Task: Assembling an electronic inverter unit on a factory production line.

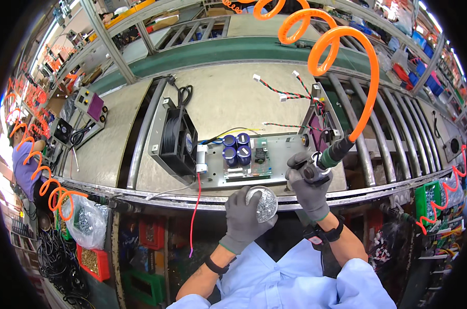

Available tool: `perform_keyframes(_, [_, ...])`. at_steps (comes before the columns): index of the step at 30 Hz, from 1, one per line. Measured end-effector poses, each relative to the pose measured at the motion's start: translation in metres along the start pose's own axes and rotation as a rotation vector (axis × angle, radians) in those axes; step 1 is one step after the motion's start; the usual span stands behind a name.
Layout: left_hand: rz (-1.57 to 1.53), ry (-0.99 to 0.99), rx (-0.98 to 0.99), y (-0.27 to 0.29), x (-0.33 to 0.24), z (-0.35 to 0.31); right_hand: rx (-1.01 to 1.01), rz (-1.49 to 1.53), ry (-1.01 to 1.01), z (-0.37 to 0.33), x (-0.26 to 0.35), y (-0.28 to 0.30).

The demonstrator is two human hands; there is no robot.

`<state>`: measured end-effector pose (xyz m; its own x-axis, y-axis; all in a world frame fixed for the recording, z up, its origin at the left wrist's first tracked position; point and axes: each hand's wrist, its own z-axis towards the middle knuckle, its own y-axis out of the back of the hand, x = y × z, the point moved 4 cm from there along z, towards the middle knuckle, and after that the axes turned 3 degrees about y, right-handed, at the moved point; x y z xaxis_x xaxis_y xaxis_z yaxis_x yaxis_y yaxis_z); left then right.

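My left hand, in a grey glove, is closed round a small round dish of silver screws at the bench's front edge. My gloved right hand grips an air screwdriver, whose green-black end joins an orange coiled hose. Both hands are just in front of an open metal chassis. It carries a circuit board with several blue capacitors, and a black fan stands at its left end. Loose wires with white plugs rise from the right-hand panel.
A roller conveyor lies to the right. Another unit with a purple panel stands at left, where a person in a purple top works. A red wire hangs over the front rail. Below sits a red bin of fasteners.
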<state>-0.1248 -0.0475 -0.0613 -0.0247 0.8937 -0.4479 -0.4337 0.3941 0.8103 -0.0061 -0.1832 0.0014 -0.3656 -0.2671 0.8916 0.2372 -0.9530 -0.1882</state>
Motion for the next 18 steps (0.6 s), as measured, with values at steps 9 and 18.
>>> perform_keyframes(9, [0.008,0.021,0.046,0.0,0.005,0.001,0.038,0.23,-0.09,0.0,0.022,-0.033])
perform_keyframes(18, [0.016,-0.023,0.037,0.002,0.006,0.0,0.109,0.125,-0.101,0.0,0.011,-0.053])
